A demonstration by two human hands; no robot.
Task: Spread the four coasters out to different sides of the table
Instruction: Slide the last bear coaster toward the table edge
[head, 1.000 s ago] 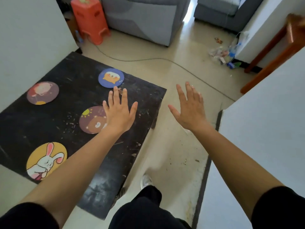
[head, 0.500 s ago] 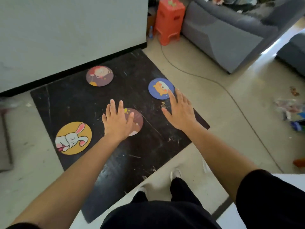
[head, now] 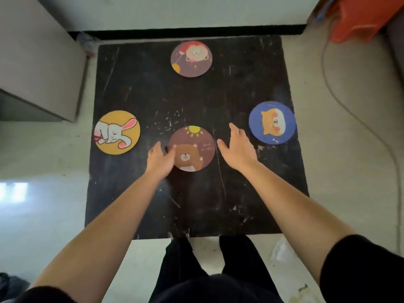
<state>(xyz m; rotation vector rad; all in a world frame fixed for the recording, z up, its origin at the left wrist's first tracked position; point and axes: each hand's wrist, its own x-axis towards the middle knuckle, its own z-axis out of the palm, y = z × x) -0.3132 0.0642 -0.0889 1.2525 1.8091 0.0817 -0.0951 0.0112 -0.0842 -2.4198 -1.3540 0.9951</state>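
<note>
Black and scuffed with pale scratches, the square surface [head: 196, 204] sits low on a light floor with its far edge close against a dark skirting strip at the foot of a pale wall. Four round coasters lie flat on it, well apart from one another. Nearest the person, around the middle of the surface, is the brown bear coaster [head: 193, 149] with a little yellow sun at its top; the left hand [head: 160, 159] is at its left rim, thumb lying over the edge onto the picture while the other fingers [head: 156, 148] reach past on the dark top, loosely spread and gripping nothing that I can make out. The right hand [head: 239, 147] hovers just beside the same coaster on its right, apart from it, palm turned inward, fingers slack and holding nothing. Out from there, the yellow rabbit coaster [head: 117, 132] rests by the left edge, the blue cat coaster [head: 272, 123] by the right edge, and the maroon lion coaster [head: 191, 59] near the far edge. Bare forearms run back to black sleeves, and black trousers show below the near edge. A grey cabinet [head: 37, 62] stands to the left, an orange stool [head: 360, 20] is at the far right corner, and a cable [head: 349, 112] trails across the floor on the right.
</note>
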